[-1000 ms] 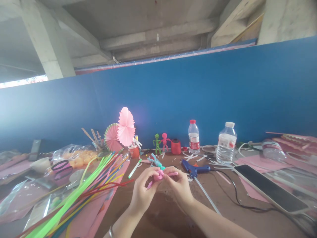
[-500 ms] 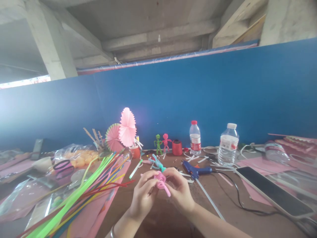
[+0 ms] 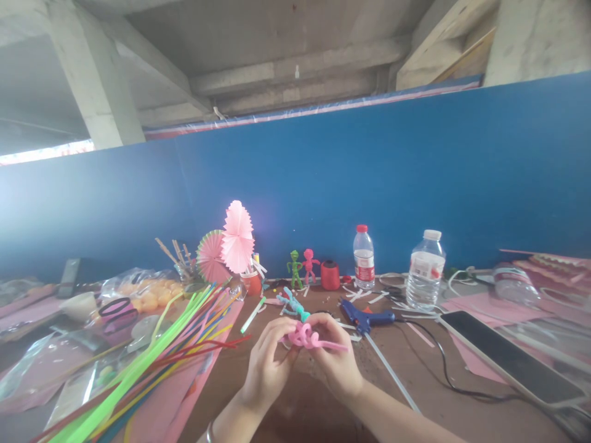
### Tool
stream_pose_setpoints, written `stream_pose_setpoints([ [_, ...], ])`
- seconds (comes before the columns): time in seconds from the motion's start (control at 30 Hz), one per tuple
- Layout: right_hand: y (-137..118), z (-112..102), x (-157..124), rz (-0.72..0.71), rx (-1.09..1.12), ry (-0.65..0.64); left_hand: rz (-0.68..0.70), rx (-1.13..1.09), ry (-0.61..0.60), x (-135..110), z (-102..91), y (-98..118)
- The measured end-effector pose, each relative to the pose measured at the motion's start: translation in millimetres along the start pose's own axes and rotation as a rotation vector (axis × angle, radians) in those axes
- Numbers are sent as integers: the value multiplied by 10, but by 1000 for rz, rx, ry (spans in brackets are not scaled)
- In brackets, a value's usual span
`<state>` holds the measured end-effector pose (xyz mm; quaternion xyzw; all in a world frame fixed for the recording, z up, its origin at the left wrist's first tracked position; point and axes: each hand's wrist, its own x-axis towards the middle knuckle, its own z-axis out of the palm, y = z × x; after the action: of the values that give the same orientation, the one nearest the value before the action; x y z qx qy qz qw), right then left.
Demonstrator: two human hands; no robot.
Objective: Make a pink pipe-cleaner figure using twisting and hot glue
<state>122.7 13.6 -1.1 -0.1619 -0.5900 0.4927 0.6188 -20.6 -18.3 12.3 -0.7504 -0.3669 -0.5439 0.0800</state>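
Between my two hands is a pink pipe cleaner (image 3: 303, 336), twisted into loops, with one straight end sticking out to the right. My left hand (image 3: 269, 363) pinches its left side. Closed on its right side is my right hand (image 3: 337, 363), the fingertips partly behind the loops. Just beyond my hands a light-blue pipe-cleaner figure (image 3: 295, 304) lies on the brown table (image 3: 295, 406). Farther back, a green figure (image 3: 295, 269) and a pink figure (image 3: 309, 266) of the same kind stand near the blue wall.
A bundle of coloured pipe cleaners (image 3: 152, 363) lies at left on pink paper. To the right are a blue glue gun (image 3: 367, 317) with its cord and a phone (image 3: 510, 357). Two bottles, one red-capped (image 3: 364, 258) and one white-capped (image 3: 425, 271), stand behind, beside a red spool (image 3: 330, 275).
The pink pipe cleaner has turned in my hands: its free end pointed down to the right and now points almost straight right. Both hands stay in nearly the same place.
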Motion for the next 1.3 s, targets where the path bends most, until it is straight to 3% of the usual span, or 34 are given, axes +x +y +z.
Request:
stream_pose_setpoints([
  [0.27, -50, 26, 23, 93, 147, 42, -33, -56, 26, -1, 9, 6],
  [0.97, 44, 71, 103, 332, 280, 137, -387, -352, -35, 28, 17, 48],
  [1.3, 165, -6, 122, 390, 154, 172, -417, -351, -90, 64, 48, 14],
])
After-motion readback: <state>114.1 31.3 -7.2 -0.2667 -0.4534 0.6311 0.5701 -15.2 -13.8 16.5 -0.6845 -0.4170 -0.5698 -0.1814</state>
